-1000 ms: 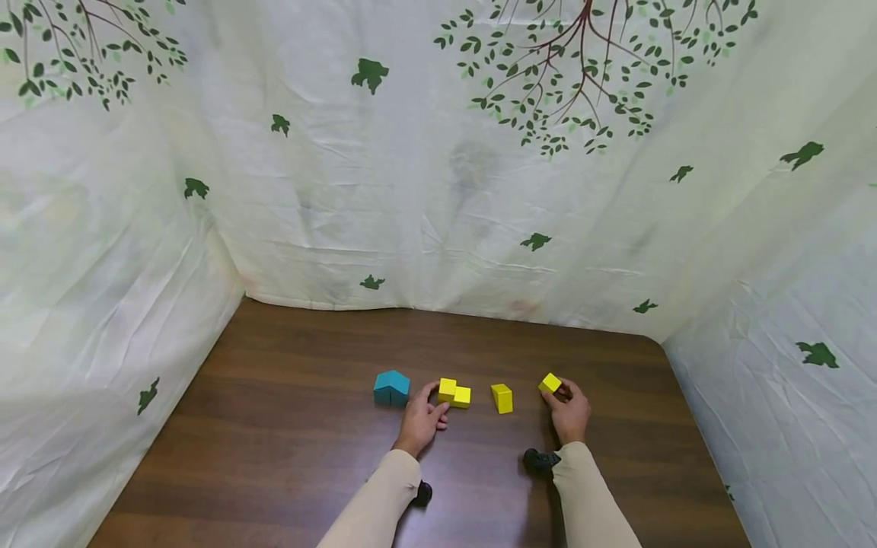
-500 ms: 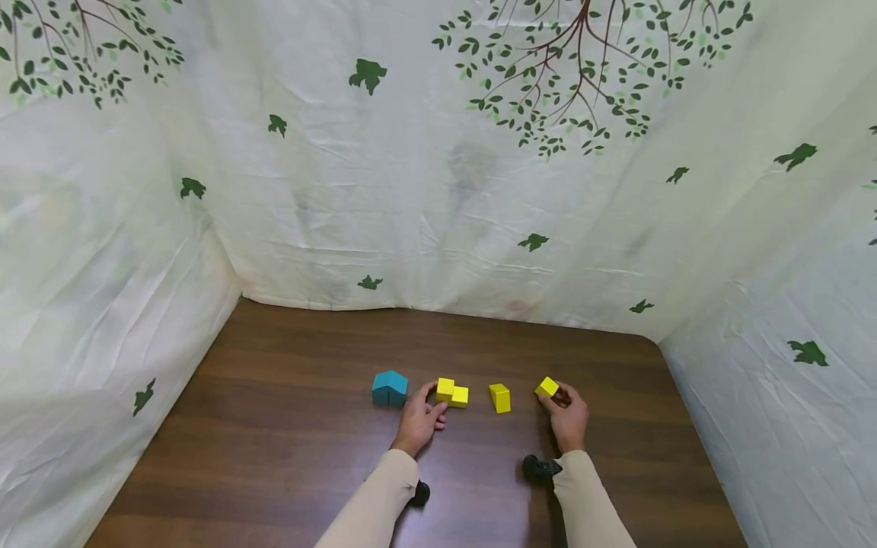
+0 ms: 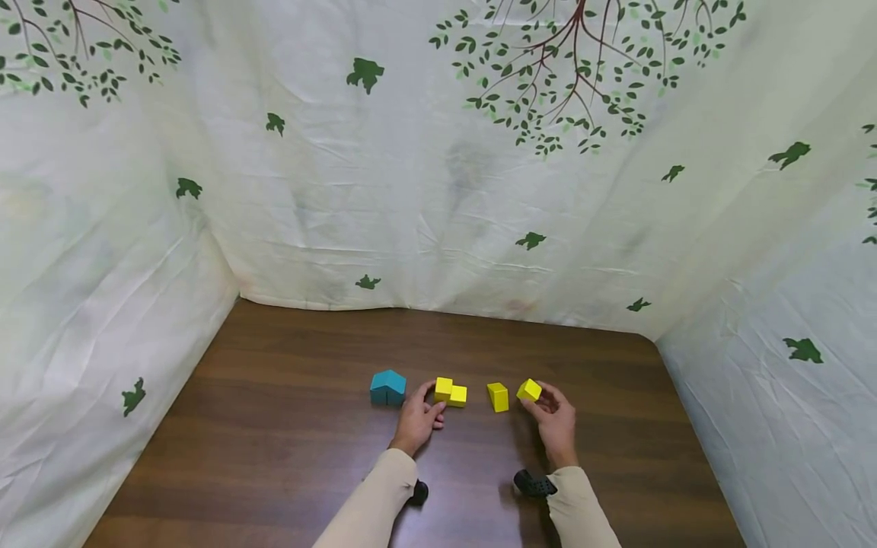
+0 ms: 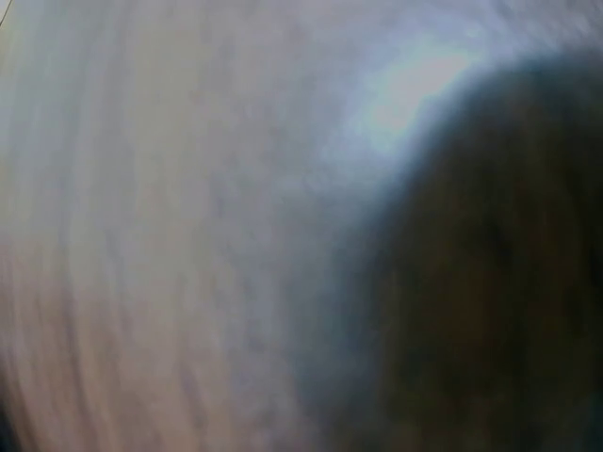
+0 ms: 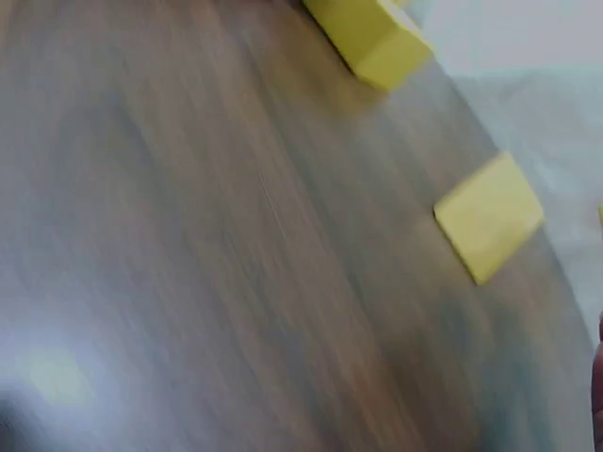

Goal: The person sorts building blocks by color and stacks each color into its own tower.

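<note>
My left hand [image 3: 413,424] has its thumb and index finger about the left of two touching yellow blocks, a taller yellow block [image 3: 443,389] beside a lower yellow block [image 3: 458,396]. My right hand [image 3: 558,426] pinches another yellow block [image 3: 529,390], tilted, with thumb and fingers. Between the hands a yellow block with a slanted top [image 3: 498,397] stands alone on the table; the right wrist view shows this yellow block [image 5: 490,217] too. Only a fingertip [image 5: 598,395] of my right hand enters that view. The left wrist view is a blur of tabletop and a dark shape.
Two blue blocks [image 3: 387,388] stand together left of my left hand, their tops forming a peak. Brown wooden table [image 3: 308,457] lies underneath. White cloth [image 3: 438,190] with printed leaves hangs behind and at both sides.
My right hand has moved left with its yellow block, which is now close to the lone yellow block. The left hand stays at the paired blocks. The head view shifts slightly.
</note>
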Available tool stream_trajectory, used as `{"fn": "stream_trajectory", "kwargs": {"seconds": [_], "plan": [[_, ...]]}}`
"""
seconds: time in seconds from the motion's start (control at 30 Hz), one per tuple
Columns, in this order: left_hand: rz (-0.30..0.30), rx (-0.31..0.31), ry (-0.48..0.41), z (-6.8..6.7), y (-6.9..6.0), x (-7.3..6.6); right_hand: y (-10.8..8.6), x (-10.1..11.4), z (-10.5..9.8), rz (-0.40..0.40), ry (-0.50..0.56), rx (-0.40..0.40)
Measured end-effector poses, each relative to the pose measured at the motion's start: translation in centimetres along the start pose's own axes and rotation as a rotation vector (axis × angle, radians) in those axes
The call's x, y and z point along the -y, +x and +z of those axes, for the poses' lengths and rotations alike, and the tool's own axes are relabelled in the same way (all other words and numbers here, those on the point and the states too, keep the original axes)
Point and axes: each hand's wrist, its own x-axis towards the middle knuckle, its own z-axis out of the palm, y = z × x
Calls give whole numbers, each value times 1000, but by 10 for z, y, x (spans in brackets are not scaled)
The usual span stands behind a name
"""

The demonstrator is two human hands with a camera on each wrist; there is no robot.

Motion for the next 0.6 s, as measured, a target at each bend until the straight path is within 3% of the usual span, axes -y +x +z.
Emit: {"fn": "stream_trajectory", "kwargs": {"seconds": [0.33, 0.6], "plan": [[105, -13, -16, 0, -4, -1, -19, 11, 34, -22, 27, 111], [28, -8, 4, 1, -1, 0, -28, 26, 56, -43, 38, 203]]}}
